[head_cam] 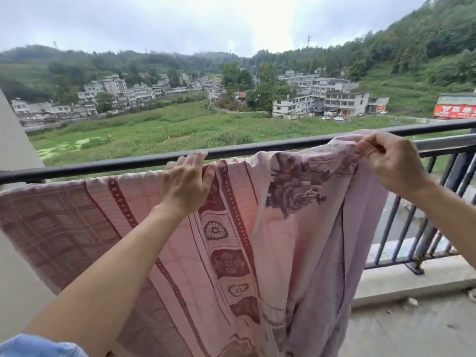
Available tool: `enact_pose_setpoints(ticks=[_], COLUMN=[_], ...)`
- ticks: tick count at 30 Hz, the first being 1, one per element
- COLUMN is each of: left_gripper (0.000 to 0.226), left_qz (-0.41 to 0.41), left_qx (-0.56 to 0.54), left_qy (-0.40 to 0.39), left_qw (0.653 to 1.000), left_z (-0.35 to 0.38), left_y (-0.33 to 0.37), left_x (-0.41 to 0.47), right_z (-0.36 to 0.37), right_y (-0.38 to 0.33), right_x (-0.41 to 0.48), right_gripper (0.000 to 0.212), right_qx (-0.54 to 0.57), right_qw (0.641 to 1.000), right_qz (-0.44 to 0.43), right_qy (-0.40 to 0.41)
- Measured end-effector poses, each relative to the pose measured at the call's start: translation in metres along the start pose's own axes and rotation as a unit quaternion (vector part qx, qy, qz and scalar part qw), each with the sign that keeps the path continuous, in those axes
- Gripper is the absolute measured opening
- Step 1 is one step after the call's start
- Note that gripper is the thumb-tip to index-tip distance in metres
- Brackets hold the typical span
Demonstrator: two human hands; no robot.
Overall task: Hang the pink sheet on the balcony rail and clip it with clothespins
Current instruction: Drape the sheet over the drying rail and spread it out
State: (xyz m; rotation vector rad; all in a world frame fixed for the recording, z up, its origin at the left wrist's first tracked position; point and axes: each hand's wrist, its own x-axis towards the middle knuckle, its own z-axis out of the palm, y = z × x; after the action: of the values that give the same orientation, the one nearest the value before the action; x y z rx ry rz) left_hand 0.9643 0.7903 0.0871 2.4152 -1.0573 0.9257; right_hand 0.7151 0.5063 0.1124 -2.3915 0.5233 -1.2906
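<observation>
Pink fabric fills most of the view: the wide pink sheet, printed with dark red bands, checks and purple roses, drapes over the black metal balcony rail. Its left part lies spread along the bar and hangs down the near side, while its right part is bunched and raised above the bar. Beyond lie a green field and pale blocky houses below wooded hills. The left hand sits at the rail's top, fingers curled over the bar, thumb on the sheet's upper edge, its grip clamped on the cloth. The right hand, higher and further right, has its grip pinched on a gathered fold of the sheet. A light blue sleeve shows bottom left.
</observation>
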Motion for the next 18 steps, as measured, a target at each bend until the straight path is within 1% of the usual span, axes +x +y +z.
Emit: enact_pose_setpoints(ticks=[2,3,5,6,7,8,9,11,12,14,16,18], left_gripper=[0.052,0.05,0.046,0.045,0.043,0.041,0.04,0.038,0.038,0.038,0.038,0.037], left_qz=[-0.006,-0.009,-0.004,0.001,0.005,0.009,0.013,0.023,0.03,0.047,0.068,0.084], left_qx=[0.005,0.007,0.007,0.001,-0.009,-0.023,-0.037,-0.058,-0.066,-0.081,-0.098,-0.115], left_qy=[-0.01,-0.02,-0.037,-0.041,-0.039,-0.034,-0.028,-0.021,-0.019,-0.018,-0.01,-0.006], left_qw=[1.0,1.0,0.999,0.999,0.999,0.999,0.999,0.998,0.997,0.995,0.993,0.99], left_z=[-0.001,-0.001,-0.003,-0.004,-0.005,-0.005,-0.005,-0.006,-0.007,-0.01,-0.013,-0.013], left_y=[0.005,0.008,0.019,0.026,0.036,0.047,0.059,0.082,0.094,0.118,0.145,0.171], left_x=[-0.003,-0.004,-0.007,-0.008,-0.009,-0.011,-0.012,-0.013,-0.012,-0.007,0.002,0.012], right_z=[-0.008,-0.004,0.009,0.016,0.022,0.023,0.024,0.018,0.014,0.007,0.001,-0.003], right_y=[0.018,0.024,0.03,0.031,0.03,0.027,0.025,0.022,0.023,0.033,0.05,0.064], right_x=[-0.016,-0.023,-0.032,-0.033,-0.032,-0.028,-0.023,-0.007,0.001,0.013,0.015,0.008], right_gripper=[0.008,0.007,0.006,0.009,0.013,0.017,0.018,0.02,0.021,0.025,0.03,0.041], right_qx=[-0.004,-0.018,-0.073,-0.1,-0.107,-0.095,-0.077,-0.076,-0.084,-0.077,-0.046,0.005], right_qw=[1.0,1.0,0.992,0.985,0.981,0.983,0.989,0.995,0.994,0.991,0.982,0.968], right_qz=[-0.003,-0.016,-0.057,-0.069,-0.076,-0.078,-0.077,-0.06,-0.026,0.061,0.141,0.224], right_qy=[0.017,0.0,-0.083,-0.125,-0.144,-0.137,-0.098,0.023,0.063,0.095,0.12,0.11])
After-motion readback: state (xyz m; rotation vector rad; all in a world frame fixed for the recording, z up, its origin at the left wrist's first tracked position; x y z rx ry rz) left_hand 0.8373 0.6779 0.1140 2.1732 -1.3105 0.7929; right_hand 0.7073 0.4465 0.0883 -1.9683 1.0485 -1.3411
